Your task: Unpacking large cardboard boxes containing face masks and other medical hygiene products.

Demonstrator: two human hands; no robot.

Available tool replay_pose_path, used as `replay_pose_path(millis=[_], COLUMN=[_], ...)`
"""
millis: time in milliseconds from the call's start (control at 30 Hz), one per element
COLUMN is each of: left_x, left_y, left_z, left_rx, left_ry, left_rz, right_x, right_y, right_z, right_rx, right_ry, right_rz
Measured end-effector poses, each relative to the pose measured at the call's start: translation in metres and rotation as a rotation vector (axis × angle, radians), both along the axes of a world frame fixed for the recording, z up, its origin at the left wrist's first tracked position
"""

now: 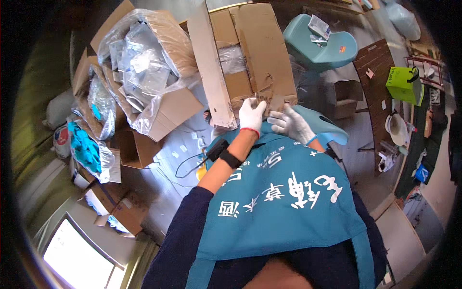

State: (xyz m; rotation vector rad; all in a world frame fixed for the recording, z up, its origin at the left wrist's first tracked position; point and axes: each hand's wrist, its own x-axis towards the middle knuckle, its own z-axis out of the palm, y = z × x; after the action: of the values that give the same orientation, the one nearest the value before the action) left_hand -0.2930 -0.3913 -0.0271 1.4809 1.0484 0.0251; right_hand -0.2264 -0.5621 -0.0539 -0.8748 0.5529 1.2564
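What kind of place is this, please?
Probably a packing or storage workroom: open cardboard boxes lined with plastic bags of packets, a worn carton under gloved hands, and a teal apron.
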Motion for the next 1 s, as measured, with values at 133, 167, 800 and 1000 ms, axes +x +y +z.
replay_pose_path(millis=[133,167,800,1000], left_x=[0.015,0.019,0.027,-0.002], left_y=[-0.009,-0.01,-0.006,0.013], left_z=[-0.072,-0.073,-0.142,-0.159], left_rx=[-0.138,-0.063,-0.173,-0.186], left_ry=[0.121,0.164,0.356,0.233], left_rz=[0.218,0.205,0.543,0.42], right_x=[0.001,0.009,0.042,0.028], right_y=[0.029,0.036,0.105,0.089], right_z=[-0.047,-0.048,-0.08,-0.083], right_rx=[-0.242,-0.451,-0.956,-0.752], right_ry=[-0.371,-0.43,-1.44,-1.703], right_rz=[-0.112,-0.054,1.331,0.973])
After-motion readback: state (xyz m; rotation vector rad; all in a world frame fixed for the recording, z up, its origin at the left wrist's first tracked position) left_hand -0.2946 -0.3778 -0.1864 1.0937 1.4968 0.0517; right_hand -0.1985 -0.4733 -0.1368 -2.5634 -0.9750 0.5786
